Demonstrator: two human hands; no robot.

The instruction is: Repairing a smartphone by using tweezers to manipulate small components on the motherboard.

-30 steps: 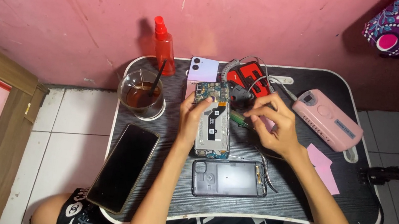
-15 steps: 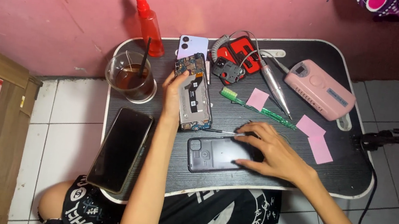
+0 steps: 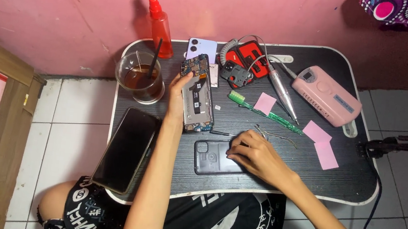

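Opened phone frame with bare circuit board (image 3: 197, 94) lies on the black, white-rimmed lap table (image 3: 279, 174), left hand (image 3: 177, 95) gripping its edge; right hand (image 3: 256, 153) lies flat on the dark back cover (image 3: 212, 157); pink wall, white tile floor

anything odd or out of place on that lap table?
Yes: the black phone at the near left corner overhangs the table edge, tilted. A glass of dark drink stands right beside the opened phone under the left hand. No spill or visible damage.
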